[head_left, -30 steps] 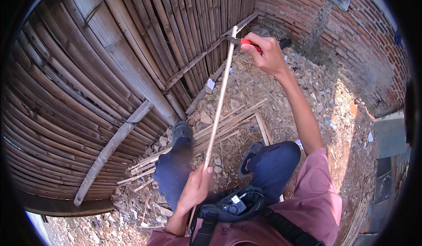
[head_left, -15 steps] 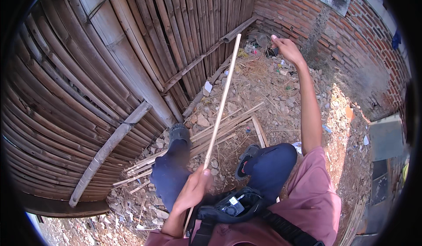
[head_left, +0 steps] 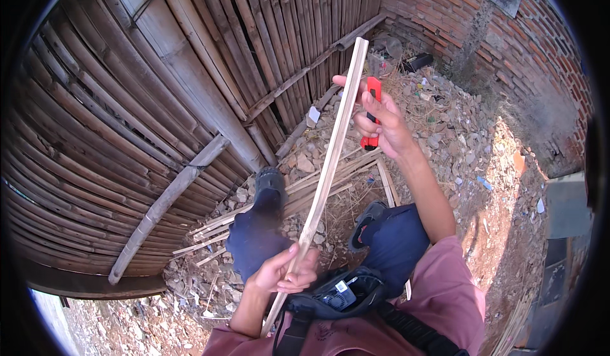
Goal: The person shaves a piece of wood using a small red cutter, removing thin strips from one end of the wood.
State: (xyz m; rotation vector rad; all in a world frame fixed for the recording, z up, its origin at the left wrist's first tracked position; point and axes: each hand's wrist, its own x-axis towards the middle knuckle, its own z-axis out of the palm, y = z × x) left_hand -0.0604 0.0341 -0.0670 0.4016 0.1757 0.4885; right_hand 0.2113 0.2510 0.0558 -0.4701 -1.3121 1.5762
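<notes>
A long, pale bamboo strip [head_left: 333,149] slants up from my waist toward the far wall, its flat face turned to me. My left hand [head_left: 274,273] is closed round its lower part, near my lap. Beside the strip's upper half, my right hand [head_left: 393,126] grips a red utility knife [head_left: 373,88] with black parts, held roughly upright. The index finger reaches out behind the strip. Whether a blade sticks out of the knife I cannot tell.
Several cut bamboo strips [head_left: 298,187] lie on the rubble between my feet. A bamboo wall [head_left: 184,44] stands close on the left, a brick wall [head_left: 438,13] at the back and right. A dark box-like thing [head_left: 417,62] lies in the far corner. An open black pouch [head_left: 305,303] sits at my waist.
My right hand has come back from the far corner to the strip, now with the red knife plainly visible in it. The strip has turned to show a broader face.
</notes>
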